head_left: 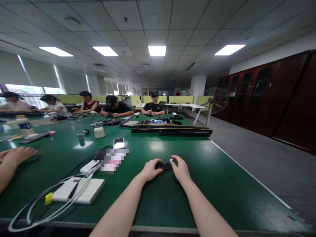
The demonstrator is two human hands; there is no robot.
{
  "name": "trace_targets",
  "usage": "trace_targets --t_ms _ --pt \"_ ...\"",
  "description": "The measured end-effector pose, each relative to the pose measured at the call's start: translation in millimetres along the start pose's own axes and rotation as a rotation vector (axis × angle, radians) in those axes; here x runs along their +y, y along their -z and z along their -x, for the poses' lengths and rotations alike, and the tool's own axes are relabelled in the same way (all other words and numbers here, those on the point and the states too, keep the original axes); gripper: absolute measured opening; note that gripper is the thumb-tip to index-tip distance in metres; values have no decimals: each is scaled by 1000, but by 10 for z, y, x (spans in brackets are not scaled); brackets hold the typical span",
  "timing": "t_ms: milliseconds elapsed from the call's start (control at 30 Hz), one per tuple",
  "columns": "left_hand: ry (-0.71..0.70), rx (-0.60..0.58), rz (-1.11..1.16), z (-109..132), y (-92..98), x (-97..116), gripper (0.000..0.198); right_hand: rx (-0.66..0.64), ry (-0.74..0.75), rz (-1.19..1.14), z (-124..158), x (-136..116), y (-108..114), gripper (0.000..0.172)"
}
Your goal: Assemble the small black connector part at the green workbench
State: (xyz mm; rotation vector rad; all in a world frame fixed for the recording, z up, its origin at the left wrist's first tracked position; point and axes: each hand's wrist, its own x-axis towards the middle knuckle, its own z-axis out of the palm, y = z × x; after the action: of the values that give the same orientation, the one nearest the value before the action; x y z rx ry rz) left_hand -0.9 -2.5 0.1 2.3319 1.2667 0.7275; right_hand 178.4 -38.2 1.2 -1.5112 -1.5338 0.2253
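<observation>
My left hand (150, 170) is closed on the left end of a small black part (165, 166), which looks like a plastic housing; its exact kind is too small to make out. Thumb and fingers grip it just above the green table (209, 194). At the part's right end, my right hand (180, 168) pinches a small white piece (171, 160) between thumb and forefinger. The white piece is close to the black part; whether the two touch I cannot tell.
Left of my arms lie a white box (81, 191) with looped white cables (32, 210) and a phone (118, 143). Long black bars (172, 130) lie farther back. A co-worker's hand (21, 154) rests at the left; other people sit around the table.
</observation>
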Motion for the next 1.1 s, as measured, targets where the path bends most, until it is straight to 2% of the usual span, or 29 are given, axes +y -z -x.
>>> trace_targets --t_ms 167,300,533,767,1100 --pt "-7 8 -3 -5 -8 -19 46 -163 15 43 29 -27 -13 26" --pt "-8 10 10 -12 -18 -29 47 -238 27 -30 52 -92 -3 26" --pt "-5 8 10 -10 -6 -16 45 -226 61 -97 43 -124 9 26" --pt "-16 12 38 -14 7 2 38 -274 74 245 80 -153 -4 17" --pt "-24 12 28 -46 -37 -55 40 -281 162 306 111 -196 15 16"
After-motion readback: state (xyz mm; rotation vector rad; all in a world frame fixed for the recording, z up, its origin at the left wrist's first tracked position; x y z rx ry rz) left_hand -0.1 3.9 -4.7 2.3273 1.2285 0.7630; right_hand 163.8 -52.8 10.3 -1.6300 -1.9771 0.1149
